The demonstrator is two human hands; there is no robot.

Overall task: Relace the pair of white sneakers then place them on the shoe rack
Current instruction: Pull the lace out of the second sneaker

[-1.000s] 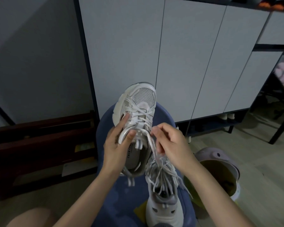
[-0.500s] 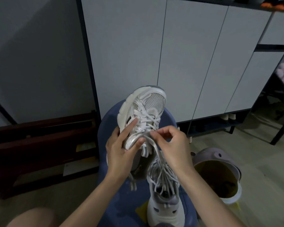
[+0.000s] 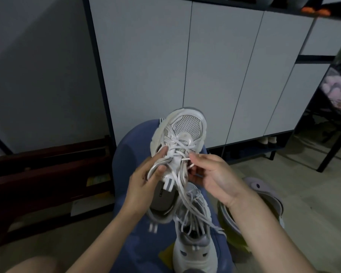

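One white sneaker [image 3: 185, 129] is held up over a blue seat [image 3: 130, 154], toe pointing away from me. My left hand [image 3: 146, 182] grips its left side near the tongue. My right hand [image 3: 211, 174] pinches a white lace [image 3: 185, 160] at an eyelet on the shoe's right side. Loose lace ends hang down from it. A second white sneaker [image 3: 195, 251] lies on the seat below, heel toward me, with loose laces spread over its opening.
A tall cabinet with pale grey doors [image 3: 215, 66] stands straight ahead, with a low open shelf [image 3: 264, 146] at its foot holding shoes. A dark wooden bench [image 3: 47, 174] sits at left. A lidded bin [image 3: 264, 196] stands at right of the seat. A black table leg [image 3: 331, 154] is far right.
The held sneaker has shifted slightly right and up. My right hand has moved up to the shoe's right eyelets, pinching the lace there. The lower sneaker stays put.
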